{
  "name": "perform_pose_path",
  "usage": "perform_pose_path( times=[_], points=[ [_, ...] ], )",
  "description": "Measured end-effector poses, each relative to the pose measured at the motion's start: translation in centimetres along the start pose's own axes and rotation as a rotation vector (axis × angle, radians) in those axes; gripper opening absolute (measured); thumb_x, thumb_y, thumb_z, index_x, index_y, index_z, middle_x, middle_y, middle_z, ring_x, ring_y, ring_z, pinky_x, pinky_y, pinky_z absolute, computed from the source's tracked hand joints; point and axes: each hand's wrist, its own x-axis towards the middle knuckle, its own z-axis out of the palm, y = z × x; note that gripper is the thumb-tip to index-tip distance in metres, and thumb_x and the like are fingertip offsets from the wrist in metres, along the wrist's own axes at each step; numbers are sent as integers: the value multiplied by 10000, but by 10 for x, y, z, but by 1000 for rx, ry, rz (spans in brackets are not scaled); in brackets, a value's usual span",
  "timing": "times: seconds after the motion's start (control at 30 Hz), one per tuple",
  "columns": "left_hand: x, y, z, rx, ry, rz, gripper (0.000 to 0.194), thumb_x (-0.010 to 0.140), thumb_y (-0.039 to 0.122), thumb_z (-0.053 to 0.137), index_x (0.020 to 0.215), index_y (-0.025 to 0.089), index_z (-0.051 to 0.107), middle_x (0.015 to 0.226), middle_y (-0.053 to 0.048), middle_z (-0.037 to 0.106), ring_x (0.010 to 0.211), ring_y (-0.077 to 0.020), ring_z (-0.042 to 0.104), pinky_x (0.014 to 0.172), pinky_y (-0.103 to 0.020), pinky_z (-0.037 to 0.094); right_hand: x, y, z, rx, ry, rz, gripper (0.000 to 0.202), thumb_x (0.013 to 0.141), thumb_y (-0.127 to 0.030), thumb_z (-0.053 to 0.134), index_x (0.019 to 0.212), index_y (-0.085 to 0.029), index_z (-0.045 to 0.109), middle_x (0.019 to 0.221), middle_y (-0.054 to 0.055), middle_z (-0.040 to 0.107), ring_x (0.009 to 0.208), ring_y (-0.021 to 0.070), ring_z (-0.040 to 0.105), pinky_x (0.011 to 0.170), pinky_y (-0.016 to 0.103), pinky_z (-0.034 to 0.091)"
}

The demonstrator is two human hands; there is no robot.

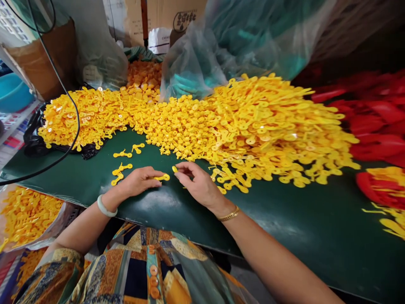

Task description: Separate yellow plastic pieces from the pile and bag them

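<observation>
Through my camera I have both of the wearer's hands in view, close together over a dark green, slightly shiny tabletop [316, 223]. The left hand [139, 180] pinches a flat yellow plastic link with a ring-shaped end [165, 177] between thumb and fingers, the ring pointing toward the other hand. The right hand [201, 185] has its thumb and fingertips closed on a small oval yellow plastic piece [174, 169]. I see a narrow gap between the two parts: the oval sits just beside the link's ring end, apart from it. I cannot tell whether the link touches the tabletop.

Beyond the left hand I make out a few loose yellow jointed plastic pieces [122, 154] lying on the green surface. Farther back, a mound of small chunky yellow plastic parts [183, 124] fills the middle, running into a tall heap of long yellow plastic links [272, 122] on the right, whose front edge spreads near the right hand. To the left I see a pile of yellow ringed plastic pieces [85, 114] on a crumpled black plastic bag [33, 135]. A clear plastic bag with teal contents [193, 63] stands behind the mound, and at the far right I have red plastic pieces [376, 114], somewhat blurred. A pale green bangle [106, 207] rings the left wrist, and a gold-coloured bracelet [230, 214] circles the right.
</observation>
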Motion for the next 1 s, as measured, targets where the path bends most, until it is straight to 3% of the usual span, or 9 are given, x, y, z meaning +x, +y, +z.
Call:
perform_pose_path(
  times=[0.07, 0.13, 0.27, 0.4, 0.67, 0.83, 1.0],
  points=[
    [2, 3, 2, 46, -23, 52, 267, 794, 318, 708, 1050, 246, 734, 903, -27, 668, 840, -156, 610, 765, -256, 458, 4, -7, 4, 111, 10, -9, 173, 895, -329, 570, 1031, -230, 609, 944, 45, 677, 822, 179, 654, 753, 315, 541],
    [3, 4, 6, -5, 14, 9, 238, 765, 308, 734, 989, 225, 729, 882, -23, 676, 811, -151, 623, 743, -255, 467, 6, -12, 10, 144, -13, -39, 147, 894, -317, 567, 998, -231, 625, 934, 45, 659, 823, 176, 646, 759, 313, 545],
    [5, 0, 12, -330, 182, -205, 352, 682, 336, 794, 958, 177, 644, 706, 14, 648, 551, -104, 585, 557, -229, 458, 3, -9, 18, 196, -28, -12, 171, 884, -347, 592, 1009, -239, 637, 922, 45, 637, 819, 180, 641, 751, 322, 561],
    [6, -5, 17, -652, 293, -233, 438, 619, 326, 838, 936, 173, 579, 680, 38, 630, 530, -83, 578, 545, -215, 483, -1, -4, 23, 313, -61, 65, 242, 863, -384, 630, 1062, -247, 635, 960, 48, 656, 869, 190, 660, 759, 331, 585],
    [4, -6, 18, -870, 279, -237, 350, 728, 410, 764, 903, 152, 604, 673, 6, 621, 580, -96, 599, 605, -246, 547, -6, -2, 31, 469, -132, 216, 292, 863, -348, 613, 1134, -239, 609, 938, 39, 698, 738, 162, 680, 697, 325, 600],
    [0, -9, 22, -667, 254, -237, 397, 804, 471, 667, 1078, 197, 584, 637, 18, 618, 544, -123, 600, 600, -277, 526, -1, -3, 26, 517, -108, 292, 272, 821, -325, 652, 1064, -218, 595, 874, 25, 678, 702, 152, 671, 637, 304, 597],
    [-2, -2, 23, 27, 240, 49, 193, 856, 392, 624, 884, 209, 681, 901, -73, 680, 868, -196, 619, 830, -334, 477, 5, -1, 20, 518, -108, 378, 243, 795, -298, 664, 999, -200, 576, 781, 3, 649, 625, 135, 645, 552, 269, 569]
  ],
)
